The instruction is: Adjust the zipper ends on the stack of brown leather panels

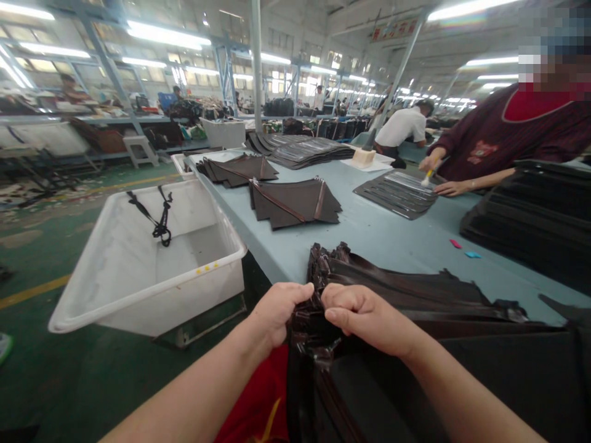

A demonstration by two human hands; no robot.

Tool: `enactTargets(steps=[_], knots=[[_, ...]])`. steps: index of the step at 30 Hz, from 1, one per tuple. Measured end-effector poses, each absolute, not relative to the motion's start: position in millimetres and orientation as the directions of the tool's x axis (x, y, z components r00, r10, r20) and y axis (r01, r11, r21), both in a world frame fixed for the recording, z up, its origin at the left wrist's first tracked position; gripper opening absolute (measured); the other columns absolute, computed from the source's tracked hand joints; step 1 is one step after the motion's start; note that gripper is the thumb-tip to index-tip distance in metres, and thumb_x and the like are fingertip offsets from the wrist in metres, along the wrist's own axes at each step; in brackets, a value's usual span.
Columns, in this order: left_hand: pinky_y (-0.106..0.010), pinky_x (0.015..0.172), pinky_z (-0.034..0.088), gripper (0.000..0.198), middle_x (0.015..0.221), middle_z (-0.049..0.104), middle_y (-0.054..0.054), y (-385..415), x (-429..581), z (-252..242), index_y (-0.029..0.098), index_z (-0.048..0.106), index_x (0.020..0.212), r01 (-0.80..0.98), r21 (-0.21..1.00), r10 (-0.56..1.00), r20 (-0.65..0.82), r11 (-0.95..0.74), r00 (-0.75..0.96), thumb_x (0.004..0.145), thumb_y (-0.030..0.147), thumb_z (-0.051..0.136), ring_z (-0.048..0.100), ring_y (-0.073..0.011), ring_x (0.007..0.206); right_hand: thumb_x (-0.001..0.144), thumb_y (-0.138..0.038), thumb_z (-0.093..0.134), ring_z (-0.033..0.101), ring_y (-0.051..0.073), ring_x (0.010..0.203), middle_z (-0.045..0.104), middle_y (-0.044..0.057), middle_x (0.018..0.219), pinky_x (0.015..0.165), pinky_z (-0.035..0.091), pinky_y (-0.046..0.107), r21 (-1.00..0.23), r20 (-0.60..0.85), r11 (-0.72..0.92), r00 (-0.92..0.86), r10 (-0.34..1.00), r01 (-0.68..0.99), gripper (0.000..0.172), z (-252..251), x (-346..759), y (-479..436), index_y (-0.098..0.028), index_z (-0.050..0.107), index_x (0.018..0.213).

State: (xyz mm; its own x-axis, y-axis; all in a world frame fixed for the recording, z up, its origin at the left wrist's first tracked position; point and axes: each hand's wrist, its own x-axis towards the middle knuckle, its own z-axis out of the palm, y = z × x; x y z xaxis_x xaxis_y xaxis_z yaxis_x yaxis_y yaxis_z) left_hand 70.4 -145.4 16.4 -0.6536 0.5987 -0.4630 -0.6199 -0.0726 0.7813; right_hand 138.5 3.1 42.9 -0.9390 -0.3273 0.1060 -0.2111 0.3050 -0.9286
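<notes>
My left hand point(277, 314) and my right hand point(364, 317) are side by side at the near edge of the pale blue table point(388, 237). Both are closed, pinching the left end of a pile of dark brown zippered leather pieces point(415, 289). The pile stretches away to the right and spills over the table edge toward me. The fingertips of both hands are tucked into the folds of the pieces and partly hidden.
A white plastic tub point(138, 264) with a black cord point(159, 218) stands left of the table. More stacks of dark pieces point(295, 203) lie further back. A person in dark red point(503, 138) brushes a panel point(399, 192) at the right. A black stack point(535, 215) sits far right.
</notes>
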Motion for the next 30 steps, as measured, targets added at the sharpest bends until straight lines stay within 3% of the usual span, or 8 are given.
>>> enactTargets(steps=[4,8,12,16,22,26,30], knots=[[-0.024,0.041,0.035,0.031,0.048,0.058,-0.003,-142.9,61.9,16.3,0.011,0.055,0.056,-0.677,0.735,0.547,-0.561,-0.016,-0.622,0.055,0.038,0.071,0.049,-0.013,0.041,0.084,-0.033,0.046,0.035,0.011,0.059,0.032,-0.003,0.057,0.058,0.032,0.025,-0.903,0.1,0.352,-0.92,-0.38,-0.244,0.044,45.1,139.4,0.2,-0.018,0.03,0.047],[-0.021,0.039,0.032,0.028,0.044,0.055,-0.001,-141.7,59.6,13.0,0.011,0.053,0.05,-0.583,0.813,0.574,-0.477,-0.001,-0.666,0.049,0.029,0.074,0.045,-0.0095,0.038,0.082,-0.024,0.046,0.033,0.01,0.058,0.029,-0.004,0.057,0.06,0.032,0.025,-0.875,0.101,0.396,-0.905,-0.413,-0.279,0.041,46.4,140.0,-2.7,-0.018,0.026,0.047],[-0.022,0.04,0.035,0.021,0.045,0.056,-0.002,-140.0,63.2,11.6,0.011,0.055,0.052,-0.62,0.784,0.557,-0.495,-0.045,-0.667,0.051,0.024,0.071,0.047,-0.011,0.04,0.078,-0.015,0.047,0.035,0.01,0.058,0.03,-0.004,0.055,0.062,0.033,0.025,-0.826,0.11,0.467,-0.902,-0.418,-0.316,0.039,47.7,139.0,-7.0,-0.018,0.024,0.047],[-0.025,0.041,0.037,0.014,0.045,0.055,-0.002,-132.1,67.7,15.0,0.013,0.053,0.05,-0.7,0.71,0.442,-0.608,-0.07,-0.66,0.056,0.019,0.064,0.048,-0.0129,0.039,0.073,-0.009,0.049,0.036,0.01,0.057,0.032,-0.005,0.052,0.069,0.035,0.025,-0.718,0.114,0.578,-0.885,-0.452,-0.387,0.039,46.3,140.1,-12.5,-0.018,0.024,0.046],[-0.022,0.036,0.025,0.015,0.035,0.041,0.004,-121.8,72.5,11.0,0.016,0.046,0.042,-0.639,0.768,0.334,-0.591,-0.042,-0.734,0.054,0.01,0.052,0.037,-0.0081,0.034,0.071,-0.01,0.055,0.045,0.012,0.069,0.047,-0.003,0.058,0.082,0.032,0.03,-0.538,0.095,0.725,-0.886,-0.454,-0.429,0.033,45.5,149.0,-20.7,-0.016,0.034,0.046],[-0.022,0.039,0.029,0.014,0.041,0.048,0.003,-123.7,73.4,7.6,0.015,0.049,0.047,-0.631,0.772,0.368,-0.566,-0.077,-0.737,0.058,0.015,0.057,0.041,-0.0085,0.039,0.071,-0.012,0.056,0.048,0.012,0.07,0.052,-0.002,0.06,0.083,0.032,0.03,-0.486,0.09,0.755,-0.884,-0.458,-0.44,0.031,46.6,150.7,-22.1,-0.016,0.038,0.046],[-0.027,0.046,0.04,0.028,0.05,0.057,-0.004,-125.7,70.7,11.5,0.013,0.053,0.055,-0.724,0.675,0.449,-0.608,-0.143,-0.655,0.066,0.037,0.062,0.05,-0.0136,0.044,0.071,-0.012,0.055,0.049,0.012,0.069,0.053,-0.001,0.059,0.082,0.032,0.03,-0.471,0.086,0.762,-0.883,-0.461,-0.444,0.029,47.1,150.4,-21.4,-0.016,0.041,0.046]])
